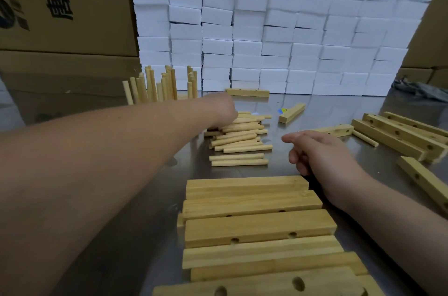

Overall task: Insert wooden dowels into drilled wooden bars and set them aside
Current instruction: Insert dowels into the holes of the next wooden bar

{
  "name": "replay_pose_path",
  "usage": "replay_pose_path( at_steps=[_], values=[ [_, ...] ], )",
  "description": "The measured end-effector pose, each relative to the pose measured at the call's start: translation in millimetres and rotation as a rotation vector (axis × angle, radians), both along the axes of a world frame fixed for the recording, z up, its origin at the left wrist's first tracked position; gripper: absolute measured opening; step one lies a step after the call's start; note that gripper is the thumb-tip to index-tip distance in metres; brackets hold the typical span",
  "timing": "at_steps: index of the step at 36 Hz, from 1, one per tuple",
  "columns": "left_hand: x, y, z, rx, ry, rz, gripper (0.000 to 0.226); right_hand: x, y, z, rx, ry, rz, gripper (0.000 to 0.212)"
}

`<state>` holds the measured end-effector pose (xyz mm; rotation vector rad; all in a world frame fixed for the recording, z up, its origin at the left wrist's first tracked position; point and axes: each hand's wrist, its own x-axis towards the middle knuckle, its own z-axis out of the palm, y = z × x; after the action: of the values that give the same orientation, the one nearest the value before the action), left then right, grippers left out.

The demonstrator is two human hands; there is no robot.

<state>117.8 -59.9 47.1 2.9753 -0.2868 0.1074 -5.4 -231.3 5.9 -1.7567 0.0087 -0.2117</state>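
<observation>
1. Cardboard boxes (68,4) fill the top and left of the frame, cut off by its edges. Their contents do not show.
2. A wall of stacked white blocks (278,34) stands across the upper centre on a metal table (327,111).
3. A row of drilled wooden bars (257,228) lies side by side at lower centre. The nearest 1 is cut off by the bottom edge.
4. The left hand (218,111) reaches to the top of a pile of dowels (240,138) at centre. Its fingers are hidden behind the hand, so I cannot tell whether they grasp a dowel.
5. The right hand (322,152) is right of centre, just beyond the row of bars, with fingers loosely curled and holding nothing.
6. More drilled bars (400,135) lie at the right, partly cut off, with 1 loose dowel (364,138) beside them.
7. Upright dowels (160,84) stand in a cluster at upper left of centre. Their bases are hidden by the forearm.
8. A single bar (247,92) lies at the foot of the blocks.
9. A short bar (292,112) lies near it, touching a small blue and yellow scrap too small to make out.
</observation>
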Motion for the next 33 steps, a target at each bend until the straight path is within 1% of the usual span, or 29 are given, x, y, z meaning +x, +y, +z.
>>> replay_pose_path(
  at_steps=[3,5,8,11,15,18,19,21,24,26,28,31,33],
  values=[
    [-3,-2,-3,0.047,0.038,-0.047,0.041,0,0,0,-0.002,-0.003,-0.004,0.016],
    [-3,-2,-4,0.06,0.031,-0.052,0.043,0,1,1,-0.006,-0.005,-0.009,0.016],
    [-2,-3,-4,0.033,0.013,-0.074,0.035,-1,1,1,-0.003,-0.009,-0.014,0.016],
    [-2,-5,-5,0.043,0.019,-0.097,0.031,-1,1,1,-0.005,-0.01,-0.008,0.017],
    [0,-6,-10,0.045,0.0,-0.069,0.025,-2,1,1,-0.008,-0.012,-0.002,0.017],
    [-2,-4,-11,-0.008,-0.078,-0.056,0.023,-3,2,1,-0.014,-0.018,0.017,0.017],
    [-4,-3,-9,-0.052,-0.13,-0.057,0.022,-3,2,1,-0.024,-0.025,0.027,0.017],
    [-13,1,-4,-0.229,-0.224,-0.058,0.016,-5,1,2,-0.049,-0.048,0.066,0.017],
    [-38,7,3,-0.532,-0.261,-0.078,0.014,-10,0,3,-0.141,-0.077,0.16,0.017],
    [-60,12,5,-0.636,-0.303,-0.083,0.014,-13,0,6,-0.206,-0.095,0.237,0.02],
    [-84,20,2,-0.739,-0.339,-0.076,0.014,-15,0,9,-0.271,-0.067,0.311,0.021],
    [-116,34,-9,-0.903,-0.301,-0.054,0.016,-20,0,14,-0.376,-0.021,0.401,0.022],
    [-131,42,-20,-0.946,-0.234,-0.026,0.019,-23,0,17,-0.422,0.001,0.435,0.021]
  ],
)
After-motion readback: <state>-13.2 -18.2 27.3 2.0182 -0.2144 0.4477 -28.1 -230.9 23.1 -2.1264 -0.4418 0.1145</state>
